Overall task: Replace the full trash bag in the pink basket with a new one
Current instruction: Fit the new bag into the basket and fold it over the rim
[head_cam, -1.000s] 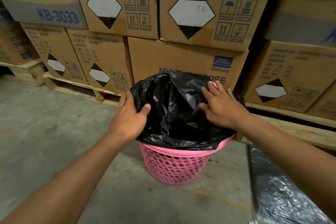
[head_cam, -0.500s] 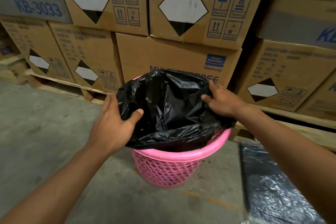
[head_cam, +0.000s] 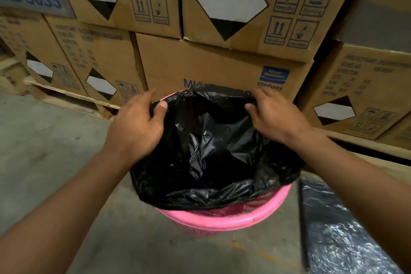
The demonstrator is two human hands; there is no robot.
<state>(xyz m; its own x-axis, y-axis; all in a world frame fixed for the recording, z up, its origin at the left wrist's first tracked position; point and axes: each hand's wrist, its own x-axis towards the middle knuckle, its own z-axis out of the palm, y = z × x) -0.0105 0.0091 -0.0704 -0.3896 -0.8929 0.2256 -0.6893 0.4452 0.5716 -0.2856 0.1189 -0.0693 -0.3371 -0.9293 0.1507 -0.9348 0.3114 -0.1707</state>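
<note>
A pink plastic basket [head_cam: 224,221] stands on the concrete floor in front of me. A black trash bag [head_cam: 211,151] sits in it, its mouth spread open and its near edge draped over the front rim. My left hand [head_cam: 135,127] pinches the bag's left edge with the thumb inside. My right hand [head_cam: 275,115] grips the bag's far right edge. The basket's far rim shows pink just behind the bag between my hands. The inside of the bag is dark and I cannot see what it holds.
Stacked cardboard boxes [head_cam: 222,66] on wooden pallets [head_cam: 73,95] rise close behind the basket. A shiny dark plastic bag [head_cam: 340,233] lies on the floor at the right. Bare concrete floor [head_cam: 44,151] stretches to the left.
The view has closed in on the basket. Both hands shifted along the bag's edge toward the far rim, from resting on it to pinching it, and the bag mouth is spread wider.
</note>
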